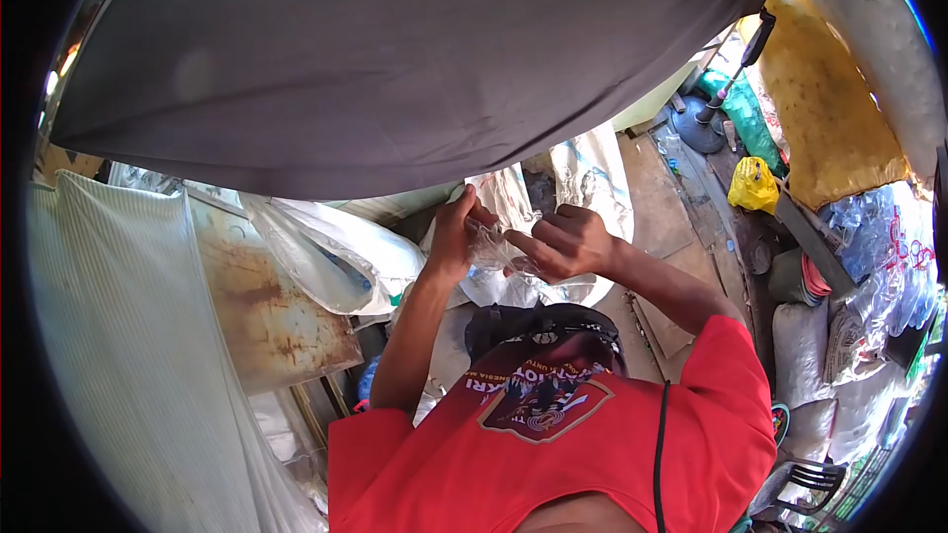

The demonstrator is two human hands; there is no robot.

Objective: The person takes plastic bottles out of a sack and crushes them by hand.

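Note:
In the head view both hands are raised in front of the red shirt, close together. My left hand [456,229] is wrapped round one side of a clear, crumpled plastic piece [489,245]. From the other side my right hand [561,245] pinches at the same plastic, its fingers curled. Below and behind the hands lies a large open white sack [597,173]. A dark bag or pouch [494,329] sits at the waist, just under the forearms.
A dark cloth [395,49] hangs across the top. On the left are a pale striped curtain [128,336] and a rusty panel [267,306]. Filled sacks [820,99], a yellow bag [753,185] and clear plastic bottles [869,227] crowd the right side.

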